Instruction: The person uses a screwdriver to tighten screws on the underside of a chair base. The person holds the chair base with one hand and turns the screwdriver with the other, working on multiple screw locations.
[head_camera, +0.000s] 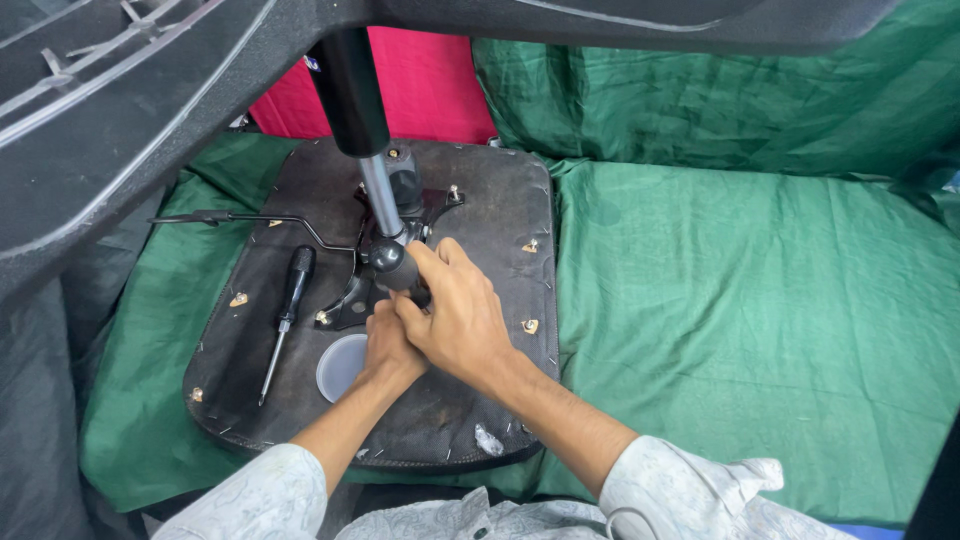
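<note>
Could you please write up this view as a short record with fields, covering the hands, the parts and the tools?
surface: green cloth over the work area
workpiece: upturned chair seat base, dark underside up
centre part: metal mechanism plate with gas lift cylinder standing in it
right hand: wrapped around the cylinder's lower end
left hand: pressed against the mechanism beside the right hand
tool: black-handled screwdriver lying on the seat base, untouched
other: round white lid; bent lever rod pointing left

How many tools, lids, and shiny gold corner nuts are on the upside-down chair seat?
Screwdriver: 1
White round lid: 1
Gold corner nuts: 5 visible
Total: 7
Both hands grip the gas cylinder at the seat.
</note>
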